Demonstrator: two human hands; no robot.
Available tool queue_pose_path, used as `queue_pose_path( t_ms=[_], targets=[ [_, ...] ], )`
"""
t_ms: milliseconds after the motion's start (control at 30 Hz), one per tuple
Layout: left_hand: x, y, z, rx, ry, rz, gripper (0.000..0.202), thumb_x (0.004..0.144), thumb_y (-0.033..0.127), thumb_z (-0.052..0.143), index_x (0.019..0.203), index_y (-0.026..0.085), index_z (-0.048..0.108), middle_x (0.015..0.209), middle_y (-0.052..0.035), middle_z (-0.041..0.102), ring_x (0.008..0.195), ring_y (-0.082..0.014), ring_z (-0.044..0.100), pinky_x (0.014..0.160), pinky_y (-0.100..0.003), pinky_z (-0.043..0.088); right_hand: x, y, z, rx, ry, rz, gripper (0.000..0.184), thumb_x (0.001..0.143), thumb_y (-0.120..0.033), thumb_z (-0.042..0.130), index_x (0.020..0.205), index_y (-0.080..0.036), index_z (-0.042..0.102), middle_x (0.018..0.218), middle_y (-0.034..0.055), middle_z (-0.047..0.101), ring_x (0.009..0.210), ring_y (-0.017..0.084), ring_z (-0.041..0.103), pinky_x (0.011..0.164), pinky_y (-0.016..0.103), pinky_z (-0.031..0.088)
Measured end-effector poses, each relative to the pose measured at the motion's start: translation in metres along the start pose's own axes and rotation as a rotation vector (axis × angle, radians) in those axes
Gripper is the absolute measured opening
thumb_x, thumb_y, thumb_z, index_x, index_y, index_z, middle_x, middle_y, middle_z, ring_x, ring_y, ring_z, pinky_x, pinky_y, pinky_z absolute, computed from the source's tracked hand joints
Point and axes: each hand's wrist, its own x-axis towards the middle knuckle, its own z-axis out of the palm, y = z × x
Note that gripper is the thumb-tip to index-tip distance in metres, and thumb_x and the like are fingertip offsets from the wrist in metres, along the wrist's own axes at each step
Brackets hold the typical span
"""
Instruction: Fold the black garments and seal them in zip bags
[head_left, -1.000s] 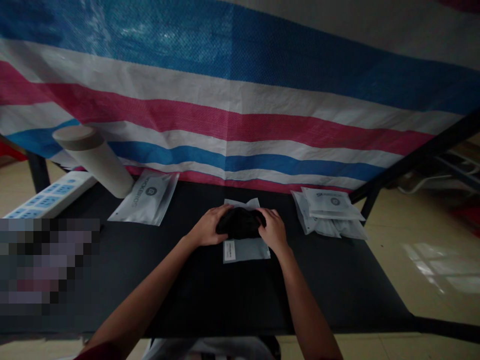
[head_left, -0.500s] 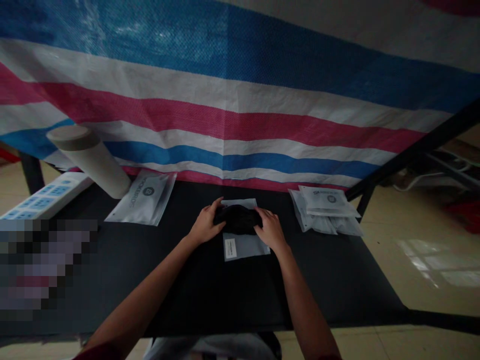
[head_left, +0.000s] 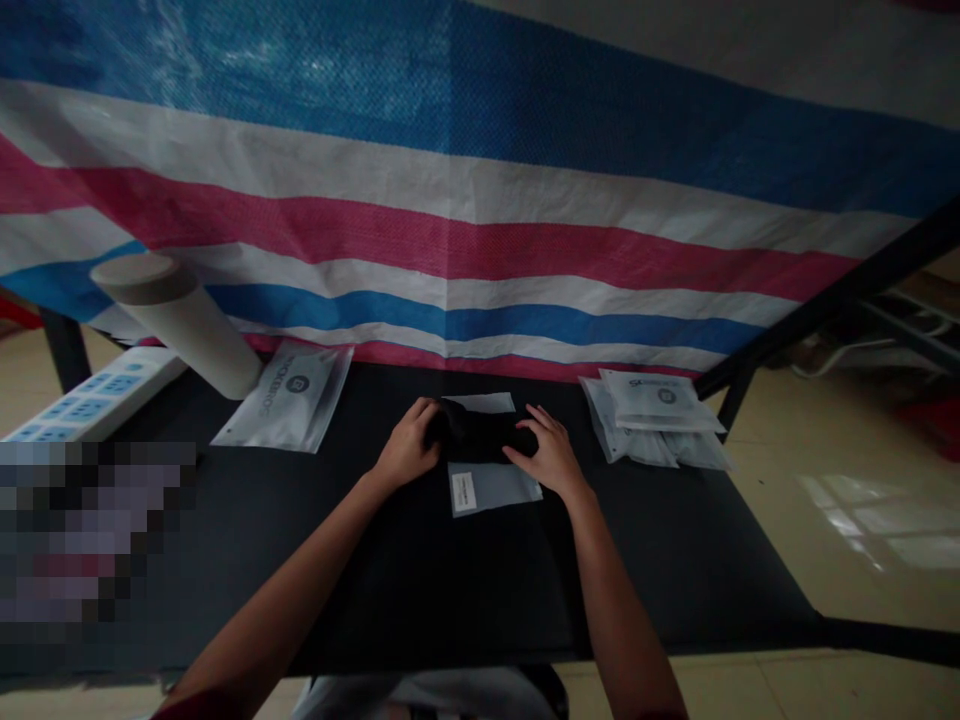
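A soft black folded fabric item (head_left: 484, 436) lies across a clear plastic bag (head_left: 495, 488) with a white label, at the middle of the black table. What kind of fabric piece it is I cannot make out in the dim light. My left hand (head_left: 409, 440) is closed around its left end, where the fabric bunches up. At the other end my right hand (head_left: 551, 450) holds the fabric between thumb and fingers, its index finger a little raised. The bag shows above and below the fabric; its middle is covered.
A frosted printed bag (head_left: 289, 400) lies on the left beside a tilted pale bottle (head_left: 187, 325). Behind the blurred-out patch is a white power strip (head_left: 97, 395). Several similar bags (head_left: 656, 405) are piled on the right. A striped tarp (head_left: 450, 240) rises along the back edge.
The black fabric has spread wider and flatter between my hands, its left end now bunched up. My right hand has shifted slightly right and its fingers have loosened.
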Motion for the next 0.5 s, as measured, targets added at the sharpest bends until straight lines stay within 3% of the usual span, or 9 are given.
queue_pose_path(
  t_ms=[100, 200, 367, 433, 500],
  targets=[
    [-0.001, 0.0, 0.002, 0.134, -0.056, -0.067, 0.072, 0.065, 0.018, 0.058, 0.135, 0.011, 0.038, 0.116, -0.0147, 0.051, 0.107, -0.0302, 0.053, 0.095, -0.043, 0.046, 0.0, 0.001, -0.009, 0.041, 0.104, 0.029, 0.049, 0.08, -0.043, 0.065, 0.122, -0.02, 0.056, 0.144, 0.015, 0.045, 0.132, 0.029, 0.044, 0.106, 0.047, 0.038],
    [-0.001, -0.003, 0.002, 0.254, -0.113, -0.125, 0.077, 0.065, 0.031, 0.064, 0.136, 0.008, 0.043, 0.111, -0.0163, 0.053, 0.105, -0.0354, 0.05, 0.092, -0.051, 0.044, 0.001, 0.002, -0.016, 0.08, 0.226, 0.06, 0.045, 0.082, -0.04, 0.061, 0.122, -0.019, 0.054, 0.128, 0.0146, 0.056, 0.118, 0.027, 0.055, 0.098, 0.043, 0.044],
    [0.0, -0.006, -0.006, 0.262, -0.037, -0.169, 0.049, 0.075, 0.042, 0.059, 0.118, 0.019, 0.063, 0.11, -0.0126, 0.053, 0.103, -0.0326, 0.048, 0.09, -0.051, 0.043, 0.002, 0.008, -0.018, 0.071, 0.266, 0.186, 0.041, 0.077, -0.05, 0.065, 0.102, -0.018, 0.058, 0.092, 0.0089, 0.065, 0.08, 0.023, 0.063, 0.075, 0.036, 0.05],
    [0.001, -0.005, -0.01, 0.217, 0.052, -0.139, 0.035, 0.076, 0.038, 0.059, 0.104, 0.021, 0.069, 0.118, -0.012, 0.052, 0.109, -0.0328, 0.047, 0.094, -0.052, 0.04, 0.002, 0.012, -0.017, 0.082, 0.238, 0.219, 0.039, 0.079, -0.053, 0.062, 0.095, -0.018, 0.061, 0.087, 0.0082, 0.066, 0.079, 0.023, 0.063, 0.075, 0.036, 0.049],
    [0.003, -0.002, -0.014, 0.09, 0.069, -0.058, 0.023, 0.075, 0.036, 0.058, 0.087, 0.02, 0.071, 0.121, -0.0108, 0.054, 0.113, -0.0327, 0.047, 0.097, -0.051, 0.038, 0.003, 0.015, -0.016, 0.127, 0.23, 0.24, 0.039, 0.083, -0.055, 0.057, 0.093, -0.019, 0.063, 0.089, 0.0092, 0.068, 0.082, 0.024, 0.064, 0.078, 0.036, 0.048]
  ],
)
